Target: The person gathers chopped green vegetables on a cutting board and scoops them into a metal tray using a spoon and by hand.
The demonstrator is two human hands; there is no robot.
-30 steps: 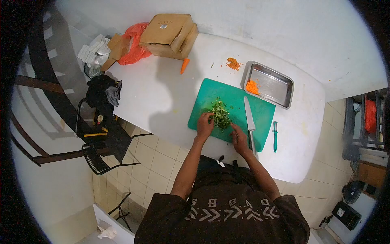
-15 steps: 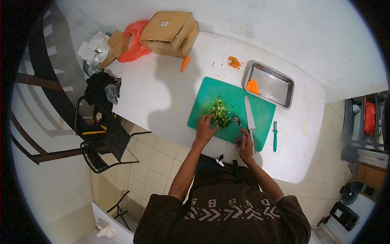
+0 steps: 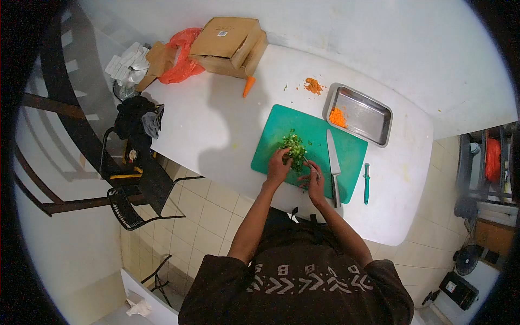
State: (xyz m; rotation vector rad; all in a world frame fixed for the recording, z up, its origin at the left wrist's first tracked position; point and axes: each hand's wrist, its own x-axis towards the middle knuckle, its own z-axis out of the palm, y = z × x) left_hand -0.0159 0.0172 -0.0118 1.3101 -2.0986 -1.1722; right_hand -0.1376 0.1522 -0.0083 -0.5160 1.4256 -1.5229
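Observation:
A pile of chopped green onions (image 3: 295, 145) lies on the green cutting board (image 3: 267, 130). My left hand (image 3: 278, 166) is at the pile's near left side, its fingers curled in against the greens; the fingertips are partly hidden among them. A small metal spoon (image 3: 307, 161) is in my right hand (image 3: 315, 183), whose fingers are closed round its handle. The spoon's bowl reaches into the right side of the pile and is mostly hidden. To the right of that hand, a large knife (image 3: 333, 162) rests on the board, handle towards me.
Diced carrot (image 3: 338, 117) sits in one corner of a metal tray (image 3: 374, 100) behind the board. A green-handled peeler (image 3: 366, 184) lies at the right. Farther back are carrot peelings (image 3: 313, 85), a carrot piece (image 3: 248, 86), a cardboard box (image 3: 225, 40) and a red plastic bag (image 3: 184, 65).
My right hand has moved left with the spoon, bringing its bowl into the greens. My left hand has shifted slightly away from me and right, fingers curling in against the pile.

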